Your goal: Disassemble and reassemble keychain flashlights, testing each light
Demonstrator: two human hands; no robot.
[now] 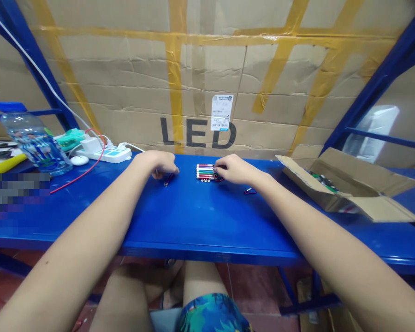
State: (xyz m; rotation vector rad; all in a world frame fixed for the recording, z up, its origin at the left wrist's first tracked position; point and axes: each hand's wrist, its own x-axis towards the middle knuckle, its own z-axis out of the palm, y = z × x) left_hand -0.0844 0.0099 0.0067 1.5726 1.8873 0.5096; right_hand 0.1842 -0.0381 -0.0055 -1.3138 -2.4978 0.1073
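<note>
Slim, shiny metal tubes (204, 171) in red, blue, green and silver lie side by side in a tight row on the blue table (193, 221). At the row's right end is my right hand (232, 168), its fingers curled closed over the tube ends. My left hand (162, 163) is to the left of the row, knuckles up and fingers bent inward. A small dark tube (168, 180) shows under its fingertips, partly hidden by them. Below my right wrist lies a small dark loop-shaped clip (250, 191).
An opened cardboard box (328, 200) with small parts inside stands at right. To the left are a water bottle (38, 143), a white power strip (114, 155) and a red cable (86, 174). Large taped cardboard (131, 92) rises behind the table, between blue frame posts.
</note>
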